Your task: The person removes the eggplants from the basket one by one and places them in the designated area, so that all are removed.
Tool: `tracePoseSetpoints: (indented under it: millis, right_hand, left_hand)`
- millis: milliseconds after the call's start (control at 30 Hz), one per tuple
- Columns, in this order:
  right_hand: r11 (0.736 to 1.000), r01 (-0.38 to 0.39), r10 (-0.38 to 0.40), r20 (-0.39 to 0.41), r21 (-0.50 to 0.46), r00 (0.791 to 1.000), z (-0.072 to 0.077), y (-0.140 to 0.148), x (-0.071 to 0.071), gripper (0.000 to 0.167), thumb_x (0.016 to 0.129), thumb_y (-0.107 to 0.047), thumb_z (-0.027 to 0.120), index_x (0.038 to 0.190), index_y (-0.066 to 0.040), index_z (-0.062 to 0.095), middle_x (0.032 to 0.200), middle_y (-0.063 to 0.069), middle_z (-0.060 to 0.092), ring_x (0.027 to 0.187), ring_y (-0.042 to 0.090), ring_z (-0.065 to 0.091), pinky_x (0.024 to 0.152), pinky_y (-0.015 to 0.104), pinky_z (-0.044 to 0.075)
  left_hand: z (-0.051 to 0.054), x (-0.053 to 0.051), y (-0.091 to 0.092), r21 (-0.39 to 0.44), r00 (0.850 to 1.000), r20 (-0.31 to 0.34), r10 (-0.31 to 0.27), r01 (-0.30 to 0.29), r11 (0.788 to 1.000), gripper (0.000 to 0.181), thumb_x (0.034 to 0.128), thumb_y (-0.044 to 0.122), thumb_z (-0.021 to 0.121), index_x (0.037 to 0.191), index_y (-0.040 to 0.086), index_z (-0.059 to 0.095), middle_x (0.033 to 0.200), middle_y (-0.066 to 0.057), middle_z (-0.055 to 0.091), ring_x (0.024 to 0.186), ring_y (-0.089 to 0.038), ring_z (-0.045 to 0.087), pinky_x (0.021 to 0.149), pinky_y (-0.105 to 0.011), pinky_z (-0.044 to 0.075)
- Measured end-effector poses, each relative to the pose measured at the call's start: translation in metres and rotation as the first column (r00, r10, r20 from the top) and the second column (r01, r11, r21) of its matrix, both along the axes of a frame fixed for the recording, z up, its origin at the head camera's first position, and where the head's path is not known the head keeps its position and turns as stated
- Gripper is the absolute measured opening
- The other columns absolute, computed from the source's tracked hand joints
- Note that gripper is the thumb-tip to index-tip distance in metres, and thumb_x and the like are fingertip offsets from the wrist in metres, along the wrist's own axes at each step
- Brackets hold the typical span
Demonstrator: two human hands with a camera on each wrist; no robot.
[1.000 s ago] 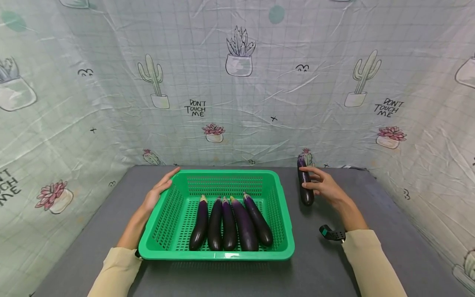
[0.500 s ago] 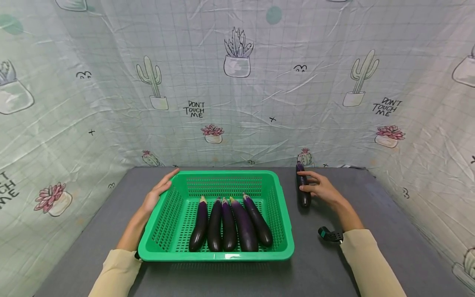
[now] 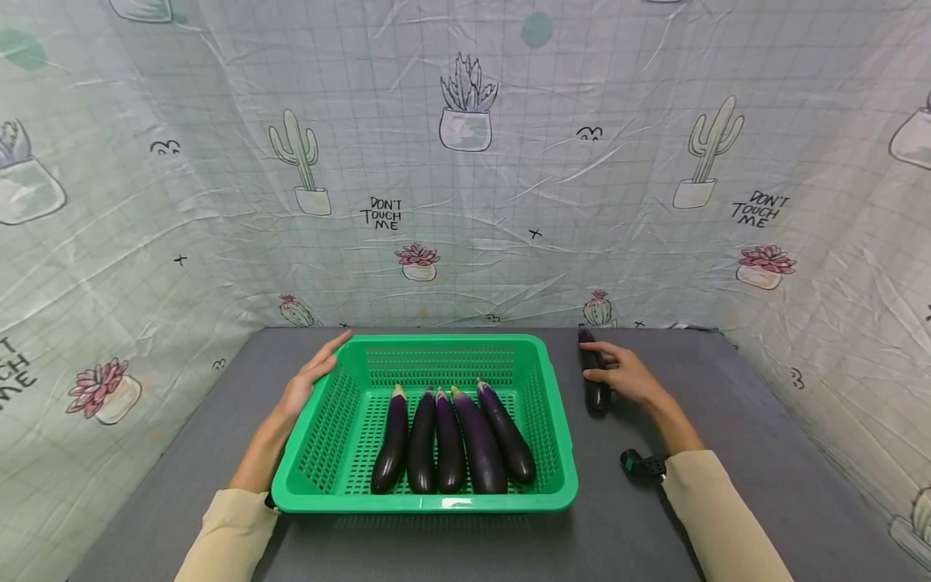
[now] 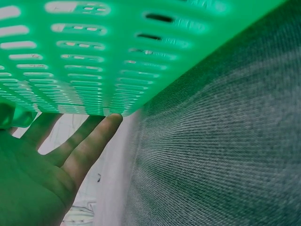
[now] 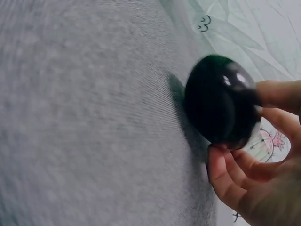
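My right hand (image 3: 621,370) pinches a dark purple eggplant (image 3: 597,396) between thumb and fingers, right of the green basket (image 3: 425,503). In the right wrist view, the rounded glossy end of the eggplant (image 5: 218,101) faces the camera, close beside the grey surface. Whether it touches there, I cannot tell. Fingers of the right hand (image 5: 263,165) curl around its sides. My left hand (image 3: 301,386) rests along the basket's left side, fingers extended. From the left wrist, straight fingers (image 4: 89,150) touch the perforated basket wall (image 4: 108,70). Several eggplants (image 3: 449,444) lie side by side inside the basket.
A grey cloth-like tabletop (image 3: 655,525) lies under the basket. Behind and at both sides hangs a pale sheet (image 3: 509,186) with cactus prints. A black strap (image 3: 642,465) sits at the right wrist.
The right hand has brought the held eggplant down, nearer the tabletop, and slightly leftward. The left hand, basket and eggplants inside have stayed put.
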State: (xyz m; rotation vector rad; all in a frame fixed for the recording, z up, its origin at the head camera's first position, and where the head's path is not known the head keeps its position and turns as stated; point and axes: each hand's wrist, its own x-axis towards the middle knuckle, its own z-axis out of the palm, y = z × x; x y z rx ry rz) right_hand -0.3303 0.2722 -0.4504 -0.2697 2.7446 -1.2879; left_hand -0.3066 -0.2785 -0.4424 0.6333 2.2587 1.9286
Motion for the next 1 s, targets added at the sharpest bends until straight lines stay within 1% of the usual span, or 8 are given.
tracePoseSetpoints:
  millis: [133, 200, 267, 367, 467, 600, 800, 1000]
  right_hand:
    - [0.997, 0.019, -0.019, -0.009, 0.068, 1.0, -0.0023, -0.0027, 0.0001, 0.058, 0.103, -0.028, 0.065, 0.155, -0.01, 0.048, 0.16, 0.034, 0.036, 0.143, 0.055, 0.039, 0.101, 0.067, 0.047]
    - [0.996, 0.02, -0.019, -0.013, 0.089, 1.0, -0.0037, -0.003, 0.0004, 0.058, 0.104, -0.031, 0.063, 0.155, -0.009, 0.048, 0.158, 0.034, 0.039, 0.142, 0.055, 0.041, 0.1, 0.066, 0.048]
    - [0.996, 0.016, -0.015, -0.011, 0.092, 1.0, -0.0039, -0.0028, 0.0009, 0.057, 0.105, -0.032, 0.061, 0.155, -0.009, 0.048, 0.156, 0.034, 0.041, 0.142, 0.054, 0.042, 0.099, 0.064, 0.049]
    - [0.998, 0.006, -0.006, 0.0, 0.065, 1.0, -0.0022, -0.0024, 0.0021, 0.054, 0.107, -0.029, 0.058, 0.155, -0.007, 0.047, 0.153, 0.035, 0.045, 0.134, 0.05, 0.052, 0.094, 0.057, 0.054]
    - [0.999, -0.003, 0.003, 0.009, 0.032, 1.0, 0.0, -0.0026, 0.0031, 0.051, 0.107, -0.023, 0.055, 0.155, -0.006, 0.047, 0.149, 0.036, 0.05, 0.117, 0.043, 0.063, 0.086, 0.047, 0.057]
    - [1.0, -0.013, 0.013, 0.011, 0.01, 1.0, 0.0015, -0.0038, 0.0038, 0.049, 0.107, -0.019, 0.054, 0.153, -0.003, 0.048, 0.148, 0.036, 0.051, 0.113, 0.039, 0.066, 0.083, 0.043, 0.058]
    - [1.0, 0.003, -0.003, -0.004, 0.004, 1.0, 0.001, -0.0067, 0.0032, 0.047, 0.106, -0.015, 0.053, 0.15, 0.0, 0.051, 0.146, 0.035, 0.053, 0.112, 0.039, 0.065, 0.076, 0.038, 0.056]
    - [0.998, 0.061, -0.061, -0.02, 0.003, 0.998, -0.0011, -0.0079, 0.0033, 0.045, 0.105, -0.014, 0.053, 0.148, -0.001, 0.055, 0.147, 0.035, 0.051, 0.119, 0.042, 0.061, 0.076, 0.036, 0.053]
  left_hand:
    - [-0.0002, 0.0004, -0.0011, -0.055, 0.999, -0.041, 0.027, -0.03, 0.998, 0.057, 0.1149, 0.023, 0.025, 0.166, 0.002, 0.012, 0.174, -0.02, 0.0, 0.158, -0.048, 0.0, 0.126, -0.043, 0.022]
    - [-0.0001, 0.001, -0.0014, -0.08, 0.997, -0.06, 0.04, -0.045, 0.996, 0.056, 0.1145, 0.022, 0.026, 0.166, 0.001, 0.014, 0.174, -0.021, 0.002, 0.158, -0.048, -0.003, 0.124, -0.065, 0.009]
    - [-0.0002, 0.0013, -0.0015, -0.097, 0.996, -0.079, 0.052, -0.06, 0.994, 0.056, 0.1142, 0.021, 0.026, 0.165, 0.001, 0.016, 0.173, -0.023, 0.003, 0.158, -0.048, -0.006, 0.12, -0.075, 0.0]
    - [0.0003, 0.001, -0.0011, -0.083, 0.997, -0.065, 0.041, -0.047, 0.995, 0.056, 0.1146, 0.022, 0.025, 0.166, 0.002, 0.014, 0.174, -0.021, 0.002, 0.158, -0.048, -0.004, 0.122, -0.069, 0.006]
    - [0.0004, 0.0007, -0.001, -0.055, 0.999, -0.04, 0.025, -0.028, 0.998, 0.056, 0.1152, 0.024, 0.024, 0.167, 0.004, 0.012, 0.174, -0.02, 0.0, 0.158, -0.047, 0.001, 0.124, -0.042, 0.024]
    - [0.0001, 0.0008, -0.0007, -0.004, 1.0, -0.005, 0.0, 0.0, 1.0, 0.057, 0.1155, 0.025, 0.024, 0.167, 0.007, 0.01, 0.174, -0.019, -0.003, 0.156, -0.037, 0.018, 0.106, -0.013, 0.038]
    - [0.0003, 0.0008, -0.0007, 0.038, 1.0, 0.009, -0.024, 0.023, 0.999, 0.057, 0.1155, 0.025, 0.024, 0.167, 0.005, 0.008, 0.173, -0.022, -0.004, 0.136, 0.002, 0.043, 0.104, -0.013, 0.043]
    - [-0.0005, -0.0002, -0.0009, 0.019, 1.0, 0.0, -0.017, 0.017, 1.0, 0.057, 0.1154, 0.024, 0.023, 0.167, 0.004, 0.008, 0.173, -0.021, -0.004, 0.137, 0.001, 0.038, 0.104, -0.012, 0.042]
